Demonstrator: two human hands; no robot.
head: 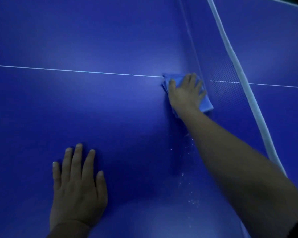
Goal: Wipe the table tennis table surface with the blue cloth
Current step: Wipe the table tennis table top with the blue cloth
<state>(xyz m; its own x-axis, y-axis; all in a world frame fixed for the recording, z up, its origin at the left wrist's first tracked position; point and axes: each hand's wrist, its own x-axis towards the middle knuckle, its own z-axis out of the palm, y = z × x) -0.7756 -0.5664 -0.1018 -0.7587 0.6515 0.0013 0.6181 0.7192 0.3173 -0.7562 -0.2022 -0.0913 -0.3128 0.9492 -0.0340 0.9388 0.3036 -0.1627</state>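
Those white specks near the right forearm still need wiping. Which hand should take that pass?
Right. The right hand already presses the blue cloth beside the net, and the specks lie along its pull-back path. The left hand rests flat, bracing, without a cloth.

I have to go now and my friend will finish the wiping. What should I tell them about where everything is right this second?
Right hand: flat on the blue cloth, pressing it on the table right beside the net, where the white centre line ends.
Left hand: open, fingers spread, resting flat on the table nearer you, holding nothing.
Done: cannot tell how much is already wiped.
Left: small white specks lie near you, beside the right forearm; they probably need a pass. Then cover the wide area left of the cloth.
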